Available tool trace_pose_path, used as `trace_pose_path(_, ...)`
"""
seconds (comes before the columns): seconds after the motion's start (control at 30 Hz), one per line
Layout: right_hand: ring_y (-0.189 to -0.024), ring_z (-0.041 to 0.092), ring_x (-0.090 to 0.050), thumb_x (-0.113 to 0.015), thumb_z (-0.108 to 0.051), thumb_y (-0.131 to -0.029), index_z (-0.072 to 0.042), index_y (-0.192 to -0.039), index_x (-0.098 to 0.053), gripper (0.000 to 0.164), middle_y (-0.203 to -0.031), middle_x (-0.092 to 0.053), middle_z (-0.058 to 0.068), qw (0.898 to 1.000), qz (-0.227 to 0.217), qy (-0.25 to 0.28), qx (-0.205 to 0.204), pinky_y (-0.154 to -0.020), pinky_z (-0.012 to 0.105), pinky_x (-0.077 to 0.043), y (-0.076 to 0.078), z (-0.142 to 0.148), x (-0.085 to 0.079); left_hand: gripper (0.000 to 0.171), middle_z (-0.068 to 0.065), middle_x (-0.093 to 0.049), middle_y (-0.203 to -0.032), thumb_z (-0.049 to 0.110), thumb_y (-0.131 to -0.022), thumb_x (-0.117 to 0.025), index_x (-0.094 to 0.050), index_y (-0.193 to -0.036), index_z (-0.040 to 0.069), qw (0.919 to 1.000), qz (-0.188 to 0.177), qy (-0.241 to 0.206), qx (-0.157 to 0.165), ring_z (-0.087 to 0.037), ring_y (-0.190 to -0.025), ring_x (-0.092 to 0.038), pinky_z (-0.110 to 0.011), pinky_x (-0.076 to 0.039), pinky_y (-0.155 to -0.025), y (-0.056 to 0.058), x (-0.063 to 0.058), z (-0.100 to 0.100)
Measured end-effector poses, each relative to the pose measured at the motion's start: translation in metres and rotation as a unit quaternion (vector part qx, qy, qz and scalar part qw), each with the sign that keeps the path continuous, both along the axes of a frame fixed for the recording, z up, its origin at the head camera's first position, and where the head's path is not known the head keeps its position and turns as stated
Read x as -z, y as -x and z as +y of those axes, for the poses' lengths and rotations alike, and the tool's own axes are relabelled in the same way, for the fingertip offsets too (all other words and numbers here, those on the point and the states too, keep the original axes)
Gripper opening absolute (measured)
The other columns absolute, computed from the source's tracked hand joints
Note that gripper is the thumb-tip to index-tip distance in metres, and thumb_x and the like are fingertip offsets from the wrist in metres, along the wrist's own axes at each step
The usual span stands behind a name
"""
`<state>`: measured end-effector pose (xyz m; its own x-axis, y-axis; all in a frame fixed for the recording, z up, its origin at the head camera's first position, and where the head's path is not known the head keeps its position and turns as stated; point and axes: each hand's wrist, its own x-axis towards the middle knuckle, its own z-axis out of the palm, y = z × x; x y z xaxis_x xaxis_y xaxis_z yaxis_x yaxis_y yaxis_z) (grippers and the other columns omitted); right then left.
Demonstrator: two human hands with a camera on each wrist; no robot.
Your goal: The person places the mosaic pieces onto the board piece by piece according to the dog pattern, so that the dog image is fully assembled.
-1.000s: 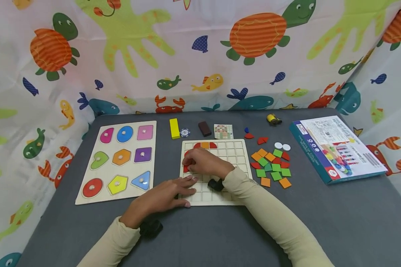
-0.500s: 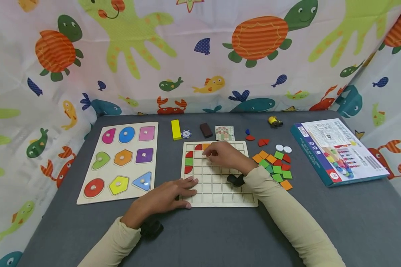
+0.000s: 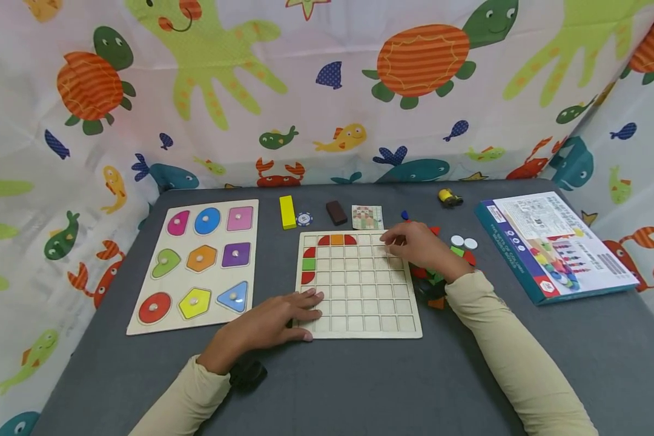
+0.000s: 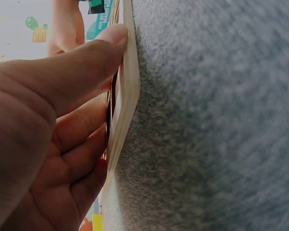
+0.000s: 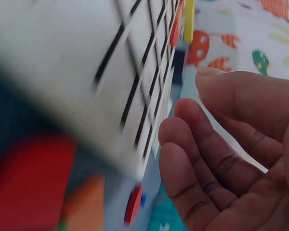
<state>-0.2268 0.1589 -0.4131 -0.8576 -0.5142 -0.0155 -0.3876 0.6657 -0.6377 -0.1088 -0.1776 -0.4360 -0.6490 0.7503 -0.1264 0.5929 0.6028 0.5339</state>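
Four red tiles (image 3: 307,278), one orange tile (image 3: 336,240), one green tile (image 3: 308,264) on grid board (image 3: 354,292)! Your left hand (image 3: 275,318) rests, fingers spread, on near left corner; right hand (image 3: 418,247) at far right, thumb apart from bent fingers, empty.

Loose pieces (image 3: 437,303) partly hidden by right hand (image 3: 421,247).

The dark grey table (image 3: 360,381) carries a pale wooden grid board (image 3: 362,290)! Cream shape puzzle (image 3: 178,283) lies left, teal-and-white box (image 3: 557,247) right.
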Motion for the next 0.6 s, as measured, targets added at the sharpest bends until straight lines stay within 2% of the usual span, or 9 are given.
trace_pose_path(0.37,-0.091,0.027,-0.06,-0.063,-0.01,-0.095,0.001,-0.116,-0.068,0.024,-0.106,-0.067,0.014,0.997,-0.012,-0.028,0.076,-0.078,0.045,-0.051,-0.001,0.06,-0.002,0.051,-0.001,-0.04,-0.151,0.031,-0.091,-0.07,-0.058,-0.137,0.012,1.0,0.002,0.0,0.0,-0.018,-0.142,-0.029,-0.043,-0.034,-0.108,0.001,0.0,-0.001)
trace_pose_path(0.6,-0.093,0.03,-0.06,-0.063,-0.011,-0.095,0.002,-0.12,-0.067,0.029,-0.11,-0.066,0.018,0.994,-0.013,-0.05,0.095,-0.077,0.046,-0.051,0.001,0.085,0.003,0.051,0.001,-0.038,-0.152,0.032,-0.092,-0.069,-0.057,-0.137,0.013,1.0,-0.005,0.002,0.0,-0.017,-0.142,-0.028,-0.042,-0.033,-0.109,-0.001,0.0,-0.003)
